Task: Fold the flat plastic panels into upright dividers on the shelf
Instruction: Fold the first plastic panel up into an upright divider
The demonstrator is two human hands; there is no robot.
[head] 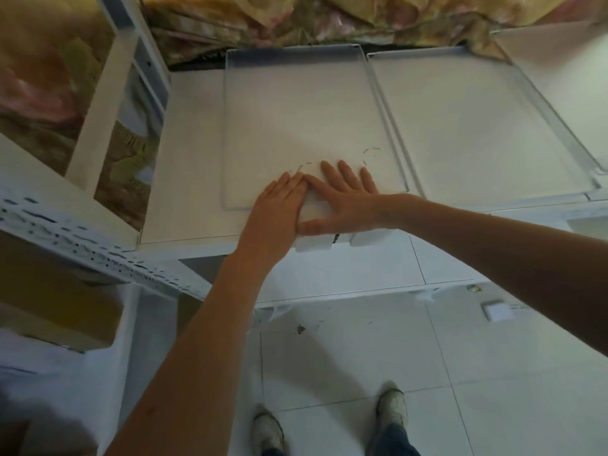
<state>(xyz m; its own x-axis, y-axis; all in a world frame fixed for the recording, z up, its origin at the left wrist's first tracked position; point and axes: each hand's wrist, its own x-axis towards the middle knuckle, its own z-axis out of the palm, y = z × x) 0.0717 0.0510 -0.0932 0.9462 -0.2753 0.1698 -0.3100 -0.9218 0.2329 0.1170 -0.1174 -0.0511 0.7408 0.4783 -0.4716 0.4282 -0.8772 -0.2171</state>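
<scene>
Your left hand (279, 209) and right hand (342, 199) lie flat, fingers extended, palms down on the near end of the centre panel (302, 120), mid-frame. The hands touch each other, right thumb spread toward the shelf (184, 159) front edge. Neither hand grips anything. That panel lies flat on the shelf, rim raised at the far end. A second panel (477, 126) lies flat just beside it, right of centre. Your shoes (391, 409) show on tiled floor (362, 357), bottom of frame.

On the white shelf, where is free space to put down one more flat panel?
Bare shelf lies left of the panel under both hands, up to the white post. The right panel is clear on top. Crowded: the near edge, where left hand and right hand press.
</scene>
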